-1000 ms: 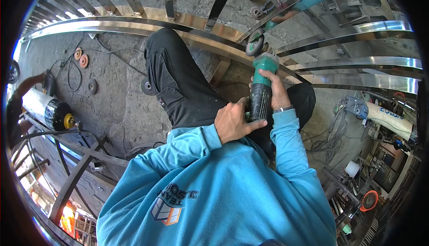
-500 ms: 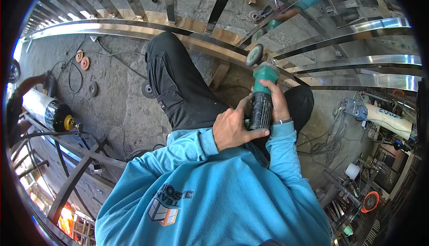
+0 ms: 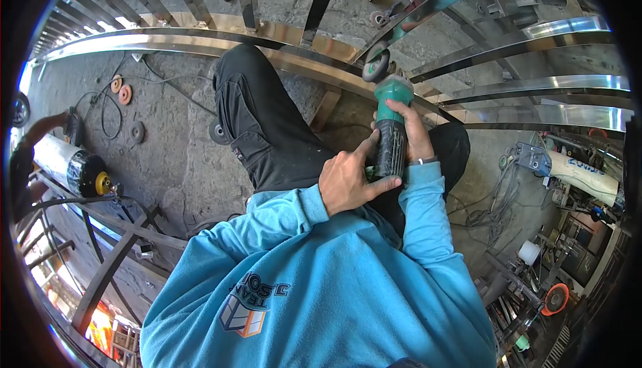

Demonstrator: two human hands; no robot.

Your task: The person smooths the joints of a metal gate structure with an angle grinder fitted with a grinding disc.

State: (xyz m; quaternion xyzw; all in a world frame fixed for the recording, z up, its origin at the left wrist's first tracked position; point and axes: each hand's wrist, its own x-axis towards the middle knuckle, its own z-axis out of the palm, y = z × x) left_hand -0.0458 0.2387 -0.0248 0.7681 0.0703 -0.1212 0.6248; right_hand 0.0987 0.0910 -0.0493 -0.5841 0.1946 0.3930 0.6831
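A green and black angle grinder is held upright in front of my lap, its disc end pointing away from me. My left hand grips the rear of its black body, thumb laid across the bottom end. Higher up, my right hand wraps the body from the right, with the thumb on the green housing. At the top left of the tool, the round grinding disc overlaps the shiny metal frame in this view. My knees are on both sides of the grinder.
Shiny metal bars fan out ahead and to the right. Orange discs, a grey disc and cables lie on the concrete floor at left, near a gas cylinder. Another person's arm shows there. A cream cylinder is at right.
Both hands and the grinder have moved slightly forward, away from my body. The disc now overlaps the frame's bars more and is turned a little. Both hands keep their hold.
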